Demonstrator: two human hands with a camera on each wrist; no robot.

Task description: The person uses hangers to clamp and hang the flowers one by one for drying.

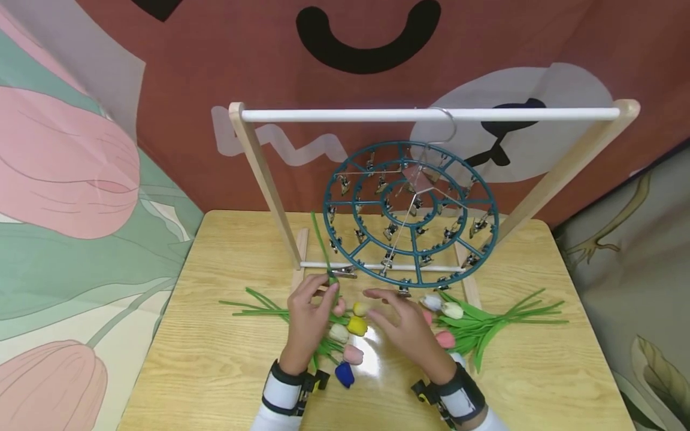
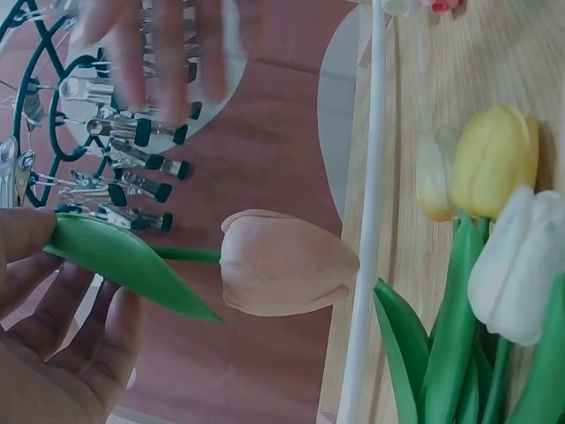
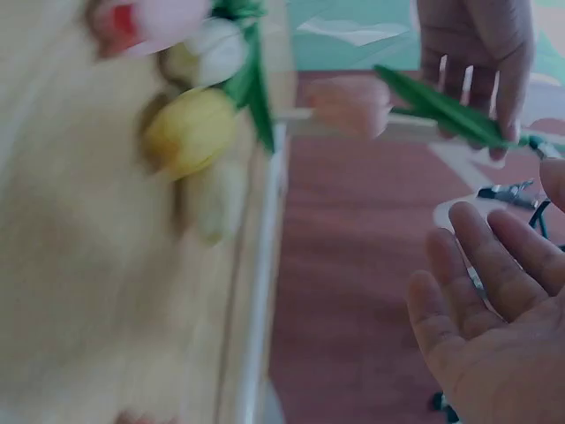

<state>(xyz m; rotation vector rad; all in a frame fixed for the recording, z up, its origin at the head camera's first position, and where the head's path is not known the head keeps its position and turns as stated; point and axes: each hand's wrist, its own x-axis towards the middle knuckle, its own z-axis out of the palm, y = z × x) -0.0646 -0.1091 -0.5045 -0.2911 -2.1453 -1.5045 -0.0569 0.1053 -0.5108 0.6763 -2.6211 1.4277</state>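
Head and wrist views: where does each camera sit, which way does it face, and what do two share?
Head: worn on the head, facing forward and down at table and round hanger; left hand, right hand and white sleeves show.
Left wrist: on that wrist, looking along the left hand to its pinched pink tulip; right hand shows blurred.
Right wrist: on that wrist, looking along the open right hand; left hand beyond.
Wrist views share that pink tulip and both hands.

Glare whitens the table point(image 1: 385, 383); right wrist view dim, apparently motion-blurred.
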